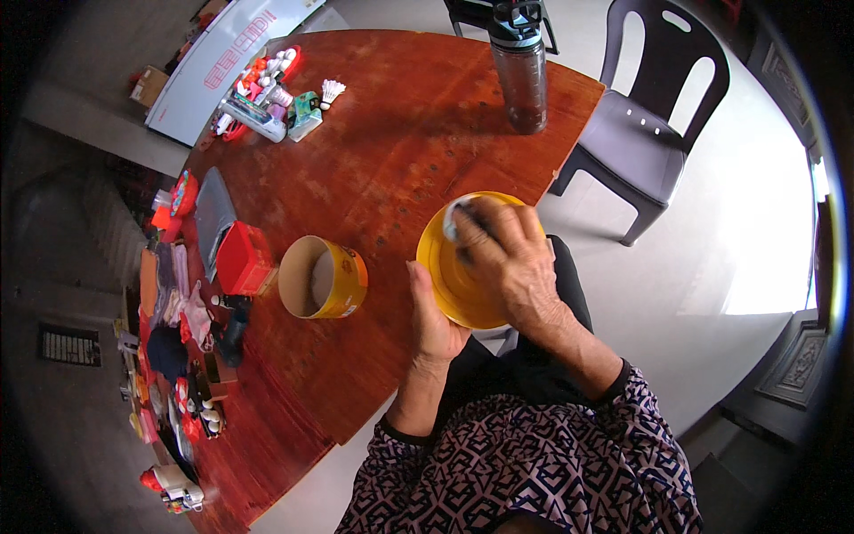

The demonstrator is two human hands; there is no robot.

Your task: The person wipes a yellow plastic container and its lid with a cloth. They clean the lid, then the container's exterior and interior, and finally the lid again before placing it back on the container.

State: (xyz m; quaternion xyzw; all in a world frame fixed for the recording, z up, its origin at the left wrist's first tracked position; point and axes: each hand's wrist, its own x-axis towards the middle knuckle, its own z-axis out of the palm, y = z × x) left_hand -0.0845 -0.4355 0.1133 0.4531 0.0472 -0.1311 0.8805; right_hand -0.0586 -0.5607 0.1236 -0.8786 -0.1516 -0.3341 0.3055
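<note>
My left hand (pixel 434 322) grips the near left rim of a round yellow lid (pixel 454 289), its thumb up along the side. The lid is tilted toward me beside the table's edge, above my lap. Over the lid's inner face, my right hand (pixel 513 267) is closed on something small, whitish and dark, blurred by motion. What that thing is cannot be made out. To the left of my hands, a yellow cardboard canister (pixel 349 283) stands open on the table, its mouth facing up and toward the left.
The brown wooden table (pixel 382 133) carries a tall water bottle (pixel 523 84), a shuttlecock (pixel 332 93), a red box (pixel 242 258) and a grey flat case (pixel 213 214). Folded clothes (pixel 166 280) and clutter line its left side. A grey plastic chair (pixel 640 142) stands right.
</note>
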